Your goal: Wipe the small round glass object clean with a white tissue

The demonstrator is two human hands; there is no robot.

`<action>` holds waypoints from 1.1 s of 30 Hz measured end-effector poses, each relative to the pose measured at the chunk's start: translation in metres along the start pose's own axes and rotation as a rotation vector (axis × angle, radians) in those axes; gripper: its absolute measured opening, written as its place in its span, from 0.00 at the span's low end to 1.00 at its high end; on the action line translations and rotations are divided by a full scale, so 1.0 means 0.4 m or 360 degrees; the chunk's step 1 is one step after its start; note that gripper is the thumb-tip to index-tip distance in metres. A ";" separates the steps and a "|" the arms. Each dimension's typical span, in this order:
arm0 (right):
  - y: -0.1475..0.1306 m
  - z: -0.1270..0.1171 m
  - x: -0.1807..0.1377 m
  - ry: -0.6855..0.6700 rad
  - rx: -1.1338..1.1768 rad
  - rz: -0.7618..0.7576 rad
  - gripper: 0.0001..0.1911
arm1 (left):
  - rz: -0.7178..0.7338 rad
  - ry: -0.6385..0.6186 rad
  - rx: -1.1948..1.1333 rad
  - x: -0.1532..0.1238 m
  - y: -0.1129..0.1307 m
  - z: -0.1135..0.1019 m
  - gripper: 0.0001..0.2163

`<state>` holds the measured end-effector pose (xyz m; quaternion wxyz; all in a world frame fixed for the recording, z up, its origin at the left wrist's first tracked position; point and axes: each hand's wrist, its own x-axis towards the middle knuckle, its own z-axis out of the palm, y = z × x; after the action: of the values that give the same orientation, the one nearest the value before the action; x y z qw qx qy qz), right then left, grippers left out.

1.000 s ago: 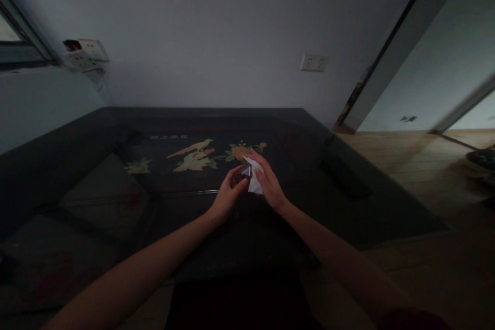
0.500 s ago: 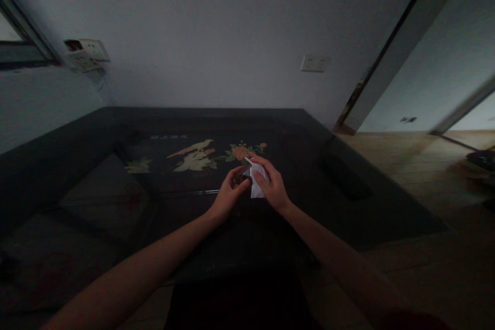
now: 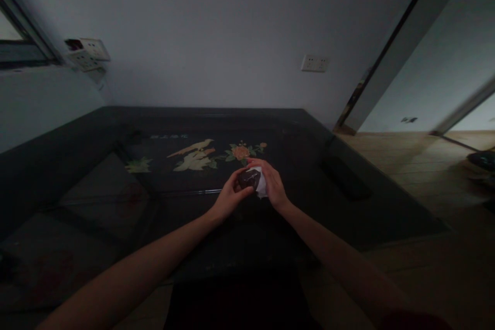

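Low over the dark table, my left hand is closed around a small dark, glossy object, thumb in front and fingers on its left side. The object looks like glass, but its exact kind is hard to make out in the dim light. My right hand cups a white tissue and presses it against the object's right side. Part of the tissue is hidden behind the right fingers.
The glossy tabletop bears a bird picture and a flower picture. A long black item lies to the right. Behind the table rises a pale wall with a socket; more sockets are at left.
The dark object has turned so that more of its glossy surface shows. My right hand has come round its right side, and the tissue is now bunched against it rather than hanging flat.
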<state>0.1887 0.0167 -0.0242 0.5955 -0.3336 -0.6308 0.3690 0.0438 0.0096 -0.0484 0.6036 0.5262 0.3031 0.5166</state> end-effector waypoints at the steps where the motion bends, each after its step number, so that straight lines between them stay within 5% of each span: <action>1: 0.004 -0.001 0.003 -0.0013 0.0117 0.0106 0.22 | -0.0008 -0.0006 -0.0003 -0.001 0.004 0.001 0.29; 5: 0.009 -0.002 0.005 -0.0037 0.0267 0.0268 0.23 | -0.0046 -0.0037 -0.0023 -0.007 0.012 0.004 0.30; 11: -0.021 -0.002 -0.019 -0.0070 -0.0477 -0.0333 0.18 | -0.0080 -0.0016 0.0004 -0.005 -0.005 -0.001 0.29; 15: -0.030 0.001 -0.026 -0.0180 -0.0786 -0.0486 0.16 | -0.0040 0.0025 0.0096 0.005 -0.021 -0.006 0.27; 20: -0.018 0.005 -0.010 -0.0068 -0.0487 -0.0340 0.15 | -0.0038 -0.0030 0.0027 0.006 -0.022 -0.007 0.29; 27: 0.022 0.003 0.010 0.0051 0.0243 0.0293 0.18 | -0.0117 -0.0077 -0.0022 0.001 -0.013 0.000 0.31; 30: 0.020 0.005 0.003 0.0087 0.0175 0.0194 0.18 | -0.0134 -0.0069 -0.0008 0.000 -0.010 -0.001 0.31; 33: 0.004 0.006 -0.009 0.0088 -0.0229 -0.0211 0.17 | -0.0124 -0.0059 0.0003 -0.002 -0.010 -0.005 0.30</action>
<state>0.1867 0.0141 -0.0276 0.6104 -0.3430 -0.6596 0.2732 0.0431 0.0099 -0.0529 0.6284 0.5241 0.3125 0.4826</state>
